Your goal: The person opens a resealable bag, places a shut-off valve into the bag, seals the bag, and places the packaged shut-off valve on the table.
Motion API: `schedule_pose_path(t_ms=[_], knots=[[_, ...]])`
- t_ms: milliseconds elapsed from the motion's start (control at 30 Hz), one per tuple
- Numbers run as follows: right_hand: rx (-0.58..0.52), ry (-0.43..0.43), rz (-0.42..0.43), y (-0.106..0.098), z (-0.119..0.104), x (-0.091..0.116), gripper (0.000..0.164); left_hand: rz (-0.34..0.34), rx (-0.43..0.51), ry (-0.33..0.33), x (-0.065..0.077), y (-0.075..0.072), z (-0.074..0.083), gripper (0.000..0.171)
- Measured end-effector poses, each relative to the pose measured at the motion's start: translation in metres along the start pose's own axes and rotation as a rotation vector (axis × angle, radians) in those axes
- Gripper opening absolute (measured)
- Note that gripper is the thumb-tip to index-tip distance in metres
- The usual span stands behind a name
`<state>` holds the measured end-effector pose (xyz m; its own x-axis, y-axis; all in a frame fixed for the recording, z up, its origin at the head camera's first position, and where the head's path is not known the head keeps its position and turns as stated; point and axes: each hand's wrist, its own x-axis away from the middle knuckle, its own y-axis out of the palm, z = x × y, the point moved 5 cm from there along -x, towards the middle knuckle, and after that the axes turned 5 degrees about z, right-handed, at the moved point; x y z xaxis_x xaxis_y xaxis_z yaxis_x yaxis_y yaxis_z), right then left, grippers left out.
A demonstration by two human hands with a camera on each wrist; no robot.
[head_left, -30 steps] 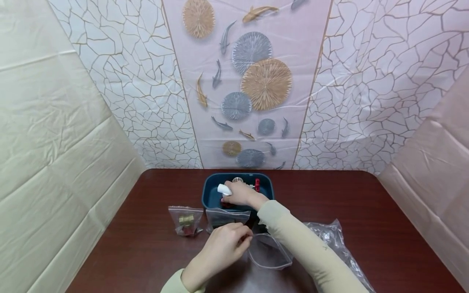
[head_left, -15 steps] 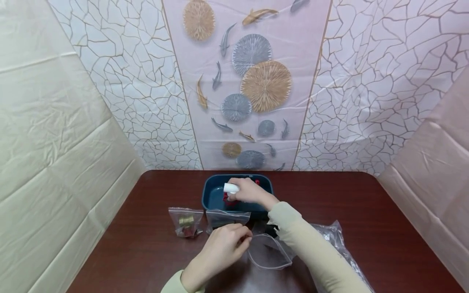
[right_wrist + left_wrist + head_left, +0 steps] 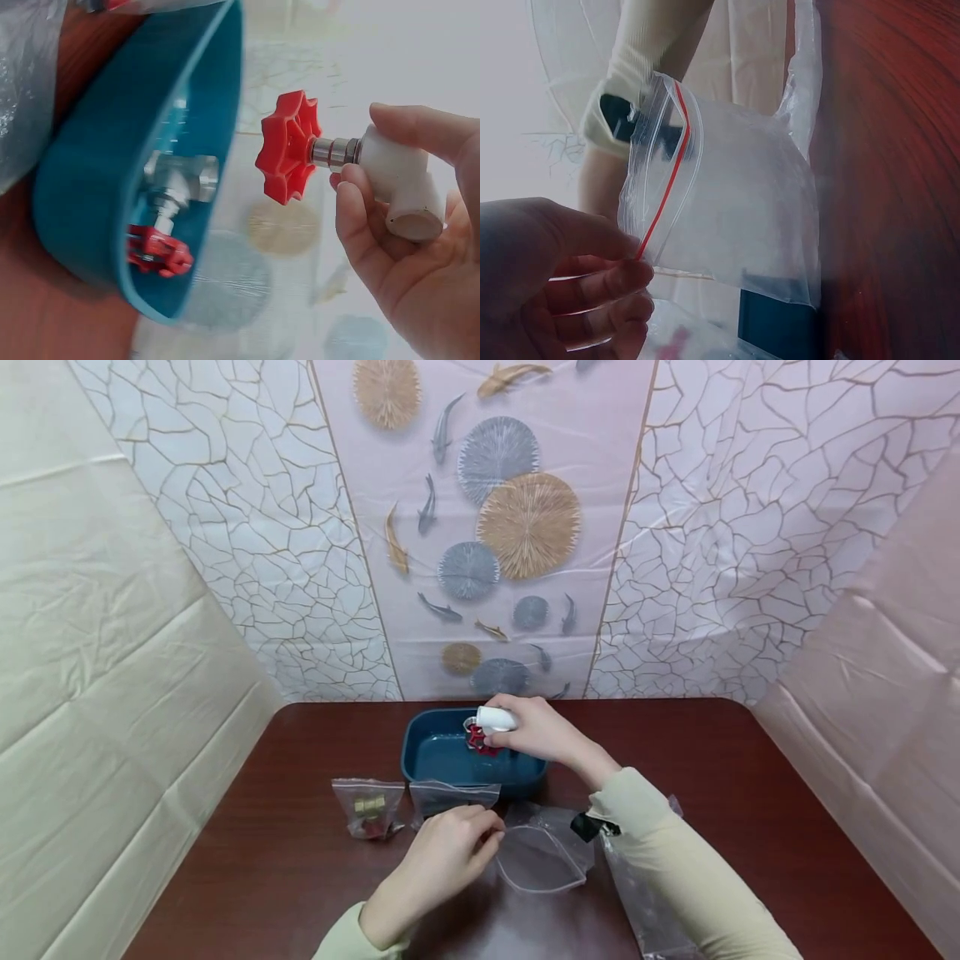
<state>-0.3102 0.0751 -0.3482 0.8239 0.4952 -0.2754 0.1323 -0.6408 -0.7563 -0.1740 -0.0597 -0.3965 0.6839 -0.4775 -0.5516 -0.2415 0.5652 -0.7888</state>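
Note:
My right hand (image 3: 543, 731) holds a white stop valve (image 3: 394, 161) by its body over the teal tray (image 3: 411, 758). In the right wrist view the valve's red handwheel (image 3: 287, 148) points away from the fingers. A second valve, silver with a red handwheel (image 3: 159, 251), lies inside the tray. Nearer the front, my left hand (image 3: 453, 852) pinches the mouth of a clear zip bag (image 3: 739, 202) between thumb and fingers. The bag's mouth, with a red seal strip, gapes apart and nothing shows inside it.
A zip bag with a brass fitting (image 3: 369, 806) stands left of the tray. Another zip bag (image 3: 457, 793) stands against the tray's front, partly behind the left hand. Crumpled clear plastic (image 3: 648, 902) lies under the right forearm on the dark red-brown table (image 3: 247, 868).
My right hand has lifted the white stop valve up and to the right from inside the tray. The left hand has kept its pinch on the zip bag. The head view has shifted slightly.

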Motion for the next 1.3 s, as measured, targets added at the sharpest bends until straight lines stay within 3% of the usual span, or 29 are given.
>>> schedule_pose_path(t_ms=[267, 433, 667, 900, 967, 1300], knots=[[0.007, -0.097, 0.081, -0.037, -0.032, 0.04, 0.031, -0.029, 0.059, -0.029, -0.003, -0.001, 0.001, 0.004], [0.007, -0.151, 0.094, -0.047, -0.047, 0.067, 0.032, -0.034, 0.08, -0.04, -0.004, 0.001, 0.001, 0.004], [-0.032, -0.224, 0.051, -0.045, -0.063, 0.103, 0.031, -0.057, 0.111, -0.072, -0.003, 0.002, 0.002, 0.005], [-0.093, -0.289, 0.016, -0.034, -0.075, 0.127, 0.035, -0.065, 0.144, -0.105, -0.005, -0.001, 0.0, 0.017], [-0.089, -0.304, 0.009, -0.03, -0.076, 0.132, 0.035, -0.066, 0.15, -0.11, -0.005, -0.002, -0.001, 0.013], [0.011, -0.237, -0.02, -0.009, -0.073, 0.145, 0.035, -0.014, 0.148, -0.07, -0.004, -0.005, -0.001, 0.007]])
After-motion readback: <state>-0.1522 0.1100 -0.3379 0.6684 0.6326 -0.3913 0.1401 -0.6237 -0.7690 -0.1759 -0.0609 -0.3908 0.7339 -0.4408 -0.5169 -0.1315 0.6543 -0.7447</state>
